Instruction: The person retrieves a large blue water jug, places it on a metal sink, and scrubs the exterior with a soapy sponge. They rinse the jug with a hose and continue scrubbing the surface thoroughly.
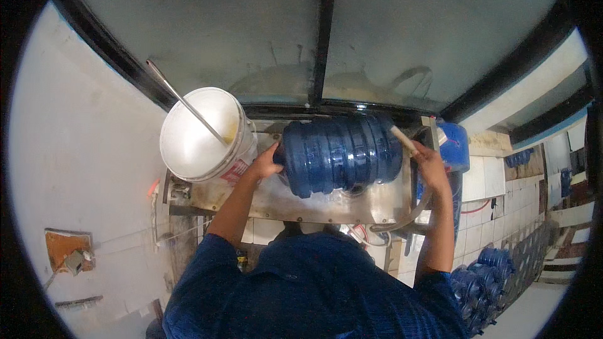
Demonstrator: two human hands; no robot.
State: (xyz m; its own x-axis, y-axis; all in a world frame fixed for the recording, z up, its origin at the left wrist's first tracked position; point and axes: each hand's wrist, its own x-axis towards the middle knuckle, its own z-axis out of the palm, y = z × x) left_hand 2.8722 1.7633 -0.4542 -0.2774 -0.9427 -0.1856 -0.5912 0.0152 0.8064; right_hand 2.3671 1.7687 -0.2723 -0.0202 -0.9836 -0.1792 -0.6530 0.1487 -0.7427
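A large blue ribbed water jug [339,154] lies on its side across a metal work surface [282,204]. At its left end, my left hand [268,163] is closed around the neck. My right hand [429,164] grips a pale hose [403,140], whose end points toward the jug's right end. The rest of that hose bends down beside my right forearm. To the left of the jug stands a white bucket [188,141], with a long metal-handled tool [185,103] leaning in it; the tool's lower end sits near something yellowish inside.
A blue plastic container [453,145] stands just right of the work surface. Frosted window panes [251,31] in dark frames rise behind it. Several blue jugs [480,282] are grouped on the floor at lower right. A white wall [88,144] borders the left.
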